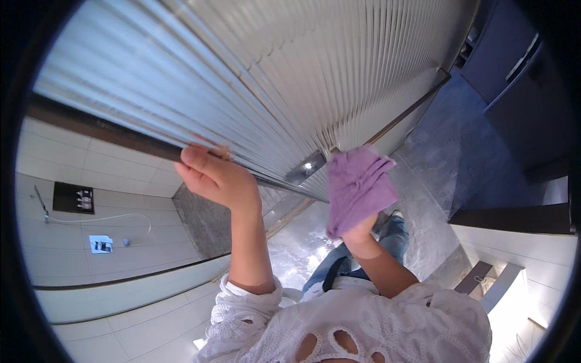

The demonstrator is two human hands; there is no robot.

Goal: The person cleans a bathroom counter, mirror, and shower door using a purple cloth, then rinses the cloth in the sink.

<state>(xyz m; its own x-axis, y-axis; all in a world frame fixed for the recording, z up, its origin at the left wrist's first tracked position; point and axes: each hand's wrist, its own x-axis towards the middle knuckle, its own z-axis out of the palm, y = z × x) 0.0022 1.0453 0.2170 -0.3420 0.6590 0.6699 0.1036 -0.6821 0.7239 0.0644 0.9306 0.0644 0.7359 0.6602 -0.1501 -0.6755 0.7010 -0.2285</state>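
Observation:
My left hand (220,179) is wrapped around the dark edge frame (109,134) of a ribbed glass door (150,90), its fingertips showing at the glass side. My right hand (361,230) holds a crumpled purple cloth (361,190), which covers most of the fingers. The cloth hangs in front of the lower part of the ribbed glass, close to a dark metal fitting (306,167) with a bright reflection. Whether the cloth touches the glass, I cannot tell. A further ribbed glass panel (363,59) stretches away to the upper right.
To the left is a tiled shower area with a wall control (100,244), a hose (113,216) and a dark wall niche (72,198) with bottles. A grey floor (422,149) lies below me. Dark cabinets (540,113) stand at right, above a pale tiled wall (517,240).

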